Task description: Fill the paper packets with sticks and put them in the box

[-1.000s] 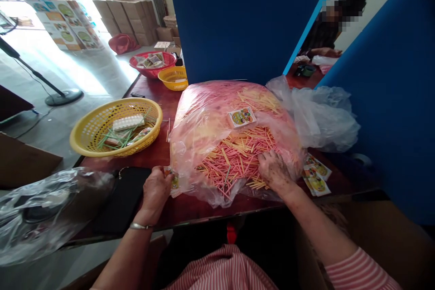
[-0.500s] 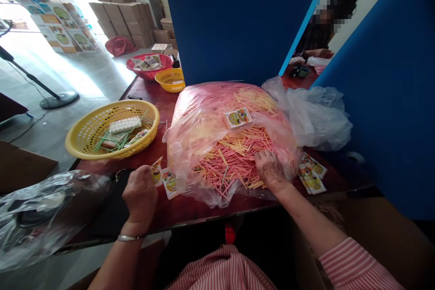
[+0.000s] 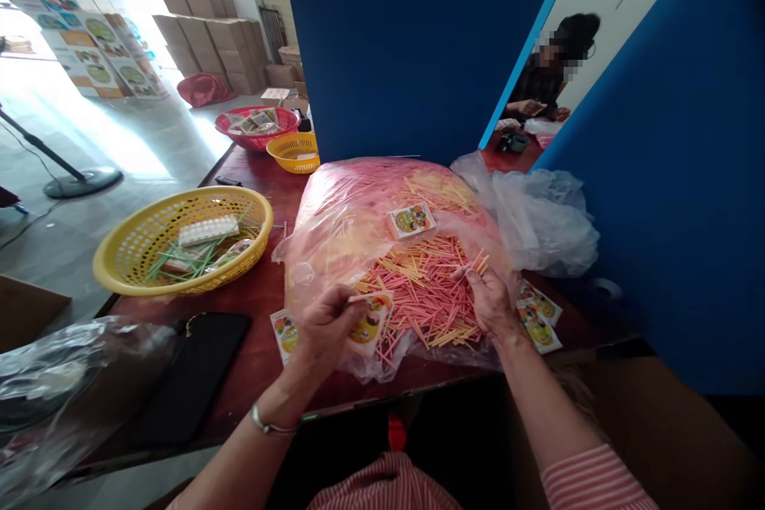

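My left hand (image 3: 326, 327) pinches a small printed packet (image 3: 374, 323) by its edge, over the front of a big clear plastic bag (image 3: 335, 215). Thin pink and yellow sticks (image 3: 427, 287) fill this bag, and its torn-back film leaves them exposed. Just right of the packet, my right hand (image 3: 493, 307) is closed on a few sticks (image 3: 480, 261), their ends poking up past the fingers. Another printed packet (image 3: 412, 220) lies on top of the bag. More packets (image 3: 538, 319) rest right of it, and one (image 3: 283, 333) is partly behind my left forearm.
A yellow basket (image 3: 101, 259) with green sticks and packs stands left on the dark red table (image 3: 263, 370). Near me lie a black phone-like case (image 3: 197, 374) and a plastic bag (image 3: 36, 382). Blue panels (image 3: 418, 40) rise behind; a person (image 3: 538, 84) sits beyond the gap.
My left hand has moved right with its packet, from the table to the bag's front. My right hand has lifted from the pile with sticks in its fingers.
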Demonstrator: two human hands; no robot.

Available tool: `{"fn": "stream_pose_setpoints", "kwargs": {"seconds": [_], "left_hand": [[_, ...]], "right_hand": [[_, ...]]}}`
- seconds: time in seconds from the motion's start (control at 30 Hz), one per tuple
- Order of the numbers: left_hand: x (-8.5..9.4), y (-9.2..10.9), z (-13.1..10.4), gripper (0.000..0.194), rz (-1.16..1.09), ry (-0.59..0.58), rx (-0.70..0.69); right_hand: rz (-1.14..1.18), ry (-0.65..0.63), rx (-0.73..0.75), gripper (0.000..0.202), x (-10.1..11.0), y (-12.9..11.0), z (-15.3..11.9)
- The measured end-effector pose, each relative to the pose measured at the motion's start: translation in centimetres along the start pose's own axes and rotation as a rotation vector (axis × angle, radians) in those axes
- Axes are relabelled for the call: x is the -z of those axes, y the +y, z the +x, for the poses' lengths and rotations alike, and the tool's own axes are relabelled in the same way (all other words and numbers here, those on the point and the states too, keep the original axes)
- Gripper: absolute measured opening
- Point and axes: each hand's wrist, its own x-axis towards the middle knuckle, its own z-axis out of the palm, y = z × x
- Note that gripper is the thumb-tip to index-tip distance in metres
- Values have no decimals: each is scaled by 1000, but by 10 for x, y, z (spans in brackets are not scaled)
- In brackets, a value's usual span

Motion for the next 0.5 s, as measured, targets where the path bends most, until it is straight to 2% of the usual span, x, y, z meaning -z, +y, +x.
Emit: {"fn": "stream_pose_setpoints", "kwargs": {"seconds": [0.1, 0.17, 0.27, 0.37, 0.5], "left_hand": [[-21, -17, 4, 12, 293, -85, -210], [-32, -26, 7, 14, 483, -138, -354], [-46, -35, 11, 18, 640, -240, -503], [-56, -39, 14, 17, 673, -321, -550], [-66, -40, 14, 12, 589, -371, -469]], "right_hand": [[367, 18, -133, 19, -3, -4, -3], [599, 11, -253, 16, -4, -8, -4], [755, 17, -315, 15, -2, -22, -3], [856, 15, -268, 12, 2, -46, -1], [966, -63, -232, 10, 0, -78, -4]]}}
